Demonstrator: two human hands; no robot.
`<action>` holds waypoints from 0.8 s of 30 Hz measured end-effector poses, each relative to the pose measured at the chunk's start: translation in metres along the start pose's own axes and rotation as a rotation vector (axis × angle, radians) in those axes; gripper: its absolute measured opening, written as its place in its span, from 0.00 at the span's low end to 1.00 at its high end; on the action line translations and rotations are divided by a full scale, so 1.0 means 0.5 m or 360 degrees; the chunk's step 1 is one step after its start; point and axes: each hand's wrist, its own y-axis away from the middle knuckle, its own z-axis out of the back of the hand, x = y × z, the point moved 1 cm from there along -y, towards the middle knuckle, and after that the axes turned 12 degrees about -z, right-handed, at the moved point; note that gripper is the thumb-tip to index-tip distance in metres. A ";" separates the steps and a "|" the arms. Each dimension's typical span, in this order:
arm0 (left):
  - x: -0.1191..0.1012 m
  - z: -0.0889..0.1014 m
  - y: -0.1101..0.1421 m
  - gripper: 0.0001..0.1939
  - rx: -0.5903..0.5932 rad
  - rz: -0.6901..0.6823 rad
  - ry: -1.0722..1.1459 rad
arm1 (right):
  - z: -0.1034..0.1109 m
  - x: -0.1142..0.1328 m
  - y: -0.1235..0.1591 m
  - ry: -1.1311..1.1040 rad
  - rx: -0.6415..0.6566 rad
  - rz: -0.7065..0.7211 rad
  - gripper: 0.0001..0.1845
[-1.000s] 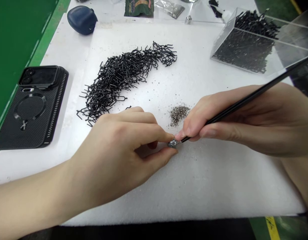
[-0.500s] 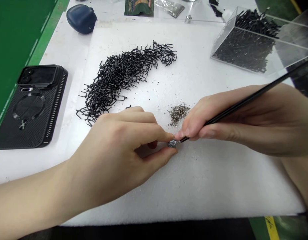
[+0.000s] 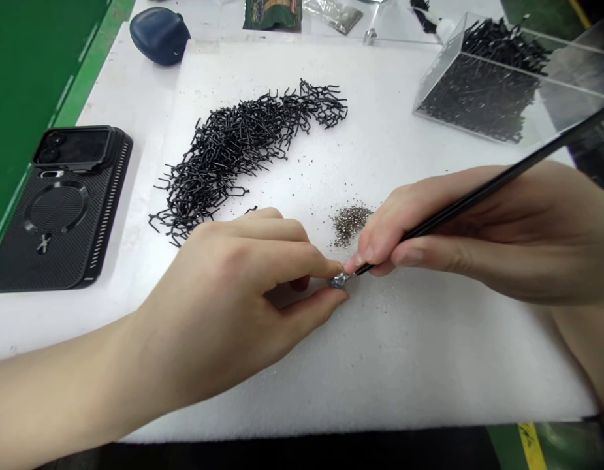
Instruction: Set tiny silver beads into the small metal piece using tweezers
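My left hand (image 3: 243, 281) pinches a small shiny metal piece (image 3: 339, 280) between thumb and index finger, just above the white foam sheet (image 3: 380, 378). In my right hand (image 3: 458, 235) is a slim black pen-like tool (image 3: 473, 196), held between thumb and fingers. Its fine tip meets the metal piece at the right side, and my right fingertips sit close by my left index finger. A heap of tiny brownish metallic grains (image 3: 349, 225) lies just beyond the hands. Behind my left hand spreads a pile of black forked pieces (image 3: 243, 140).
A clear plastic box (image 3: 439, 88) of black pieces stands at the back right. At the left lies a phone in a black case (image 3: 57, 209). A dark blue rounded object (image 3: 159, 36), a green packet (image 3: 272, 14) and a small clear bag (image 3: 333, 14) are at the back.
The upper part of the black tool has tilted slightly, and my right hand has shifted a little. The left hand keeps its pinch on the metal piece in the same place.
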 end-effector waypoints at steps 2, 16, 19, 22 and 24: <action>0.000 -0.002 0.001 0.04 -0.0047 -0.0031 0.0006 | 0.000 -0.001 0.000 -0.0010 -0.0013 -0.0001 0.06; 0.004 -0.005 -0.001 0.04 -0.0032 -0.0026 -0.0004 | -0.003 0.001 -0.004 0.0041 -0.0029 -0.0009 0.04; 0.000 -0.003 -0.001 0.04 -0.0030 -0.0022 -0.0008 | -0.003 -0.003 -0.002 0.0009 -0.0051 -0.0023 0.05; -0.003 -0.001 0.000 0.04 -0.0039 -0.0047 -0.0004 | -0.003 -0.004 -0.002 -0.0005 -0.0054 -0.0040 0.05; -0.003 0.000 0.000 0.05 -0.0010 -0.0022 -0.0016 | -0.002 -0.003 -0.002 -0.0010 -0.0044 -0.0045 0.05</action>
